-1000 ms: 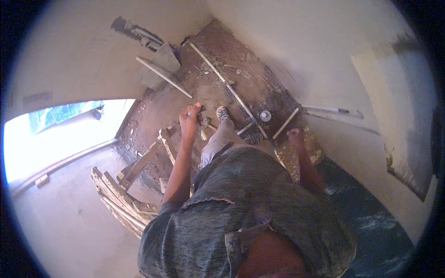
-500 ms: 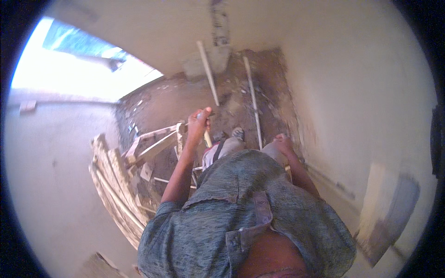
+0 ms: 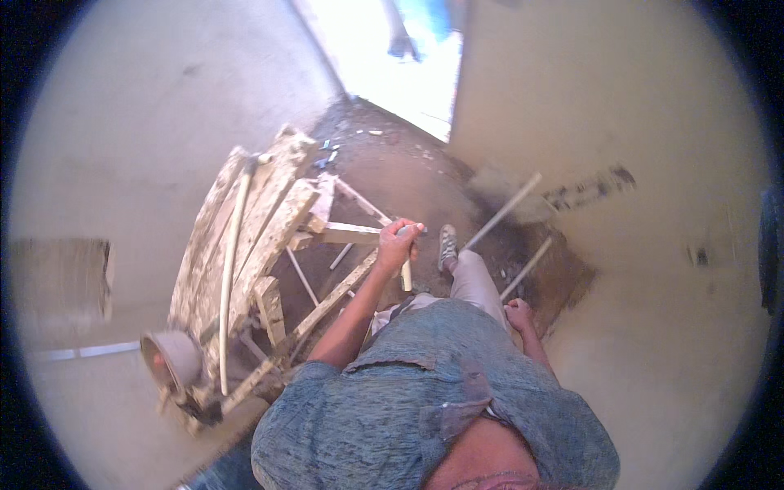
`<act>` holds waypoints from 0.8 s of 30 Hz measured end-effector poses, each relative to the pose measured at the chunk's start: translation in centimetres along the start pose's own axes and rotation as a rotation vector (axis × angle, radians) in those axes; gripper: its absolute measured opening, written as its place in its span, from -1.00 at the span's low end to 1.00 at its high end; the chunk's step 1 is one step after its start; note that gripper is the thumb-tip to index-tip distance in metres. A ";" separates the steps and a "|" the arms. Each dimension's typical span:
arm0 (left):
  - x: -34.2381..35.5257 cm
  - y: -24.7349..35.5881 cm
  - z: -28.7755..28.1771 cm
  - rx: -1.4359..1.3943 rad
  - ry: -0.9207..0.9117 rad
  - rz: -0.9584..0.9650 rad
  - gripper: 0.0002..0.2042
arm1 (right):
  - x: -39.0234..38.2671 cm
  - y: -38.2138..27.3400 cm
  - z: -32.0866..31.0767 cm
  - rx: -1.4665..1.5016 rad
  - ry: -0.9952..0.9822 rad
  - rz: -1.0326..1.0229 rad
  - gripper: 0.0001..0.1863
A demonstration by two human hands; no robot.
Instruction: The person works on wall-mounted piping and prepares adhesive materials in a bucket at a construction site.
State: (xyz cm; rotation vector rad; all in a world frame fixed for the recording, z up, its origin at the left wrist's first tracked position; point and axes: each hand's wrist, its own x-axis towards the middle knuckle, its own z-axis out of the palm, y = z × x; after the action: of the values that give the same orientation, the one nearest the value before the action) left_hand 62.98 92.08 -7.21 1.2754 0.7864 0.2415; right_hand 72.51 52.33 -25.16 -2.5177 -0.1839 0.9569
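My left hand (image 3: 398,247) is closed in front of my body, around a tool with a short pale handle (image 3: 406,276) that sticks out below the fist. The tool's other end is too small and blurred to name. Low beside my right thigh, my right hand (image 3: 518,314) has its fingers curled. Whether anything is in them cannot be made out. Just left of my left hand stands a rough wooden trestle (image 3: 269,237) of splattered planks, with a pale pole (image 3: 233,269) lying along its top.
A bucket-like container (image 3: 173,359) sits at the trestle's near end. Pale pipes (image 3: 506,208) stand or lean ahead of my legs. Small debris (image 3: 327,155) lies on the dirt floor near a bright doorway (image 3: 400,73). Plastered walls (image 3: 686,229) close in both sides.
My view has swung left, so the doorway and pipes shift rightward and the trestle comes more fully into sight. One shoe now shows farther forward. My left hand keeps the tool.
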 end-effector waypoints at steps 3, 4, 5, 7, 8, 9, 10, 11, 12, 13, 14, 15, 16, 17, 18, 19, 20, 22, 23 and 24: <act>4.0 1.0 -1.2 0.000 0.067 0.036 -0.72 | 6.6 -5.0 -2.1 -0.026 -0.053 -0.096 -0.67; 5.7 1.4 -1.6 0.016 0.087 0.047 -0.75 | 8.7 -6.0 -2.9 -0.021 -0.066 -0.119 -0.67; 6.6 1.6 -1.7 -0.039 0.141 0.020 -0.75 | 11.0 -6.4 -3.3 -0.035 -0.104 -0.155 -0.67; 10.4 4.3 -1.1 -0.130 0.200 0.015 -0.75 | 17.1 -8.6 -4.6 -0.023 -0.126 -0.232 -0.66; 11.7 4.9 -1.4 -0.166 0.253 0.047 -0.74 | 18.5 -12.5 -5.8 -0.105 -0.117 -0.284 -0.66; 12.8 6.0 -1.3 -0.183 0.271 0.022 -0.74 | 19.6 -15.3 -6.8 -0.112 -0.149 -0.305 -0.65; 14.6 7.1 -1.4 -0.215 0.268 -0.005 -0.74 | 21.1 -18.1 -8.2 -0.128 -0.160 -0.311 -0.65; 15.9 8.5 -1.7 -0.241 0.289 -0.019 -0.74 | 22.8 -21.2 -9.5 -0.142 -0.185 -0.344 -0.64; 17.2 10.1 -2.0 -0.230 0.273 0.025 -0.74 | 23.7 -24.2 -10.5 -0.135 -0.189 -0.374 -0.64; 18.1 11.6 -2.1 -0.221 0.258 0.057 -0.74 | 24.8 -26.9 -11.3 -0.132 -0.200 -0.395 -0.64; 18.7 12.7 -2.0 -0.212 0.245 0.083 -0.74 | 26.0 -29.1 -11.8 -0.166 -0.213 -0.442 -0.63; 19.3 13.6 -2.1 -0.222 0.267 0.094 -0.74 | 27.1 -31.4 -11.9 -0.198 -0.232 -0.495 -0.62; 19.9 14.2 -2.1 -0.233 0.289 0.106 -0.74 | 27.8 -33.5 -12.1 -0.229 -0.258 -0.516 -0.62; 20.9 15.0 -2.3 -0.241 0.304 0.130 -0.74 | 28.4 -36.1 -12.6 -0.254 -0.272 -0.544 -0.62; 21.7 15.3 -2.5 -0.260 0.350 0.162 -0.74 | 29.2 -38.5 -13.0 -0.279 -0.283 -0.567 -0.61; 22.3 15.6 -2.9 -0.278 0.368 0.161 -0.75 | 30.6 -40.6 -12.9 -0.289 -0.297 -0.609 -0.60; 23.0 15.9 -3.3 -0.293 0.379 0.153 -0.77 | 32.1 -42.2 -12.4 -0.294 -0.312 -0.643 -0.60; 24.1 16.1 -4.0 -0.308 0.410 0.134 -0.79 | 33.9 -45.4 -11.6 -0.282 -0.358 -0.665 -0.59; 24.7 16.7 -4.3 -0.307 0.430 0.132 -0.79 | 34.4 -47.5 -11.5 -0.262 -0.385 -0.662 -0.59; 25.5 17.3 -4.7 -0.307 0.448 0.134 -0.80 | 35.1 -49.4 -11.3 -0.242 -0.407 -0.661 -0.59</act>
State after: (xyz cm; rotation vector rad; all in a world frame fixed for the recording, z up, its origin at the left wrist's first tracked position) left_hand 82.78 115.52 -1.68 0.9921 0.9988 0.7461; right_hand 107.87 102.08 -16.75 -2.1663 -1.2279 1.1777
